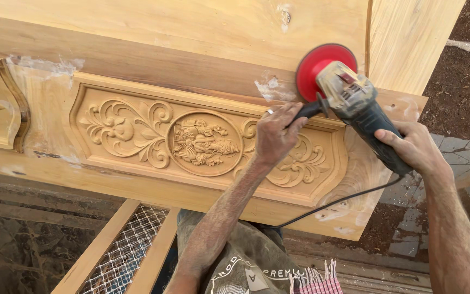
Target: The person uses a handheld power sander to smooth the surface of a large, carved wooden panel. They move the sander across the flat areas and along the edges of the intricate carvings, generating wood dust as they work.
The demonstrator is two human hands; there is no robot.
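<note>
— What's nearest to us down there?

— A pale wooden frame filled with white wire mesh (123,253), leaning by the person's legs, and a red-and-white fringed cloth (315,282) hanging at the waist.

— And the hands?

— Both are gripping a grey-and-black angle grinder with a red sanding disc (349,103). The left hand (274,136) is wrapping fully closed around the black side handle, which looks to be steadying the tool. The right hand (415,147) is closing round the dark rear body, probably guiding it, with the black power cord (338,202) trailing down from there.

— Where's the disc sitting?

— It is pressing on the upper rail of the long pale carved wooden panel (153,136), just above the floral scrollwork and oval figure medallion (204,143), beside a patch of white filler (270,87). Beyond it, a plain light wooden board (191,22) is lying flat.
</note>
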